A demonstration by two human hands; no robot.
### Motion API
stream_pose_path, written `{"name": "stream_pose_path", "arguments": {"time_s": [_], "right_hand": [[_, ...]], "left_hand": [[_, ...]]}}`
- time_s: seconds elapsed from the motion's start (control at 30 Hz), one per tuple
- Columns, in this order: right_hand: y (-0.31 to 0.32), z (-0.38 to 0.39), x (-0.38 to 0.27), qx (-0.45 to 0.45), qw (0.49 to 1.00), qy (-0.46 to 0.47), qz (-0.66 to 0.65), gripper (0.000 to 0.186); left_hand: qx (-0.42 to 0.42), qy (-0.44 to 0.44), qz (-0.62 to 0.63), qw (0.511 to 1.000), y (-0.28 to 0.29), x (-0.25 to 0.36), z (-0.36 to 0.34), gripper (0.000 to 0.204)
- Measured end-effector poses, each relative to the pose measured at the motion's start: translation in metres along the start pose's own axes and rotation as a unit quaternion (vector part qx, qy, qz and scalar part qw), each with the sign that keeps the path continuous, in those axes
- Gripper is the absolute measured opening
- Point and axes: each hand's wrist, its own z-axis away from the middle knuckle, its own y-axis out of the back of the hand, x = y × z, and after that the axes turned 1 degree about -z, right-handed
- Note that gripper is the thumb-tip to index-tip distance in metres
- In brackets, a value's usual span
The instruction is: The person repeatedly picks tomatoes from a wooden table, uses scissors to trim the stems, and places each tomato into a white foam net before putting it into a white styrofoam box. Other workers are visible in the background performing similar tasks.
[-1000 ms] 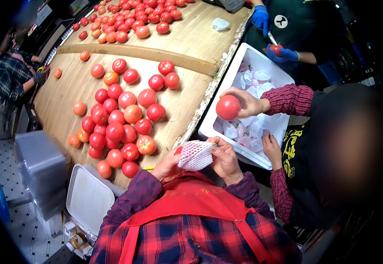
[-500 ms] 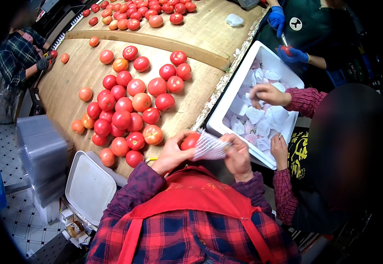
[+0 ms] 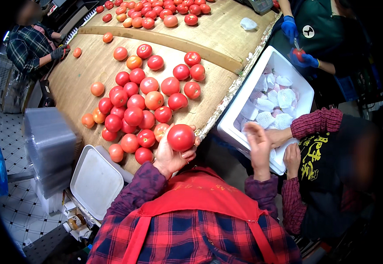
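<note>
A bare red tomato (image 3: 181,137) rests in my left hand (image 3: 170,155), its fingers curled under and around it, just off the near edge of the wooden table. My right hand (image 3: 258,152) is raised at the near-left side of the white foam box (image 3: 224,127), fingers stretched up and apart, with nothing visible in it. White foam net sleeves (image 3: 265,119) fill the box, some with pinkish contents. Many loose red and orange tomatoes (image 3: 133,115) lie on the table (image 3: 74,77) beyond my left hand.
A co-worker's hand (image 3: 279,137) reaches into the box close behind my right hand. Another person in blue gloves (image 3: 289,27) holds a tomato and a tool. A wooden strip (image 3: 165,42) divides the table. A grey tray (image 3: 98,180) and stacked clear plastic containers (image 3: 50,147) stand left.
The foam net sleeve that was between my hands on the tomato is gone from them. My right hand has moved right and up to the box; the tomato is bare in my left hand.
</note>
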Motion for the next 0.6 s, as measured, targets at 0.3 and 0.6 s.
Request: {"name": "stream_pose_path", "arguments": {"time_s": [0.3, 0.6], "right_hand": [[-0.087, 0.025, -0.04, -0.244, 0.958, -0.135, -0.064, 0.06], [-0.096, 0.024, -0.024, -0.242, 0.958, -0.102, -0.119, 0.075]], "left_hand": [[0.154, -0.188, -0.266, 0.933, -0.005, -0.008, -0.003, 0.037], [0.109, -0.353, -0.601, 0.709, -0.015, -0.001, 0.008, 0.015]]}}
